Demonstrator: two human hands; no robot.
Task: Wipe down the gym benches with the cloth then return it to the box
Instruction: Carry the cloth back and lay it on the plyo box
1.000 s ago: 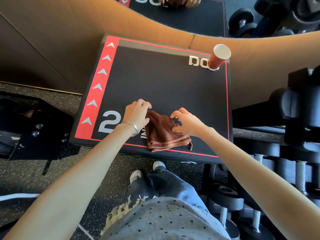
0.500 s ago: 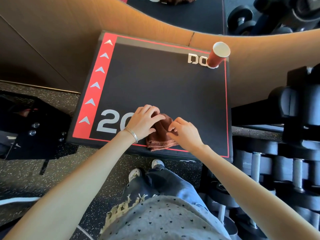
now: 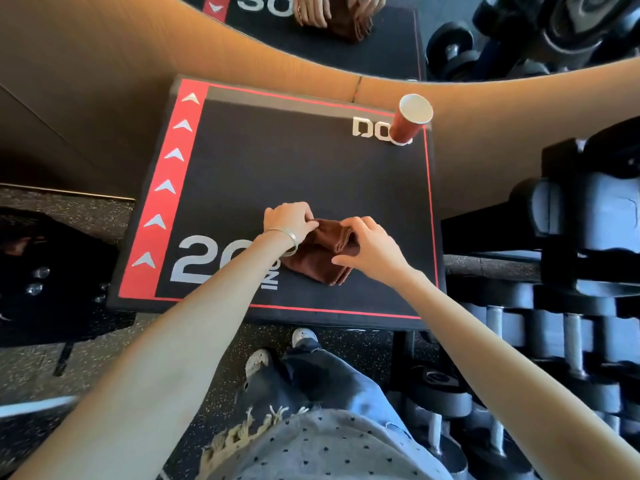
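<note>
Far on your left, a dark piece of gym gear sits on the speckled floor. Next comes the black padded box, right in front of you, with a red stripe of white arrows down its left edge and a big "20 IN" printed at the near corner.

Now your left hand, thin bangles at the wrist: its fingers are curled in and pinching the upper left fold of the cloth. The brown cloth is folded into a thick bundle and lies on the box top, towards the near edge and just right of the printed number, its near corner flat on the surface.

Your right hand is on it too. The fingers bend over the raised fold at the top and the thumb reaches down along the cloth's right side. Both hands have hold of it, close together, with the bundle between them.

Further right, at the far corner of the box, a red paper cup stands upright over the white lettering, well apart from the cloth. Beyond the box's right edge is a rack of dark dumbbells.
</note>
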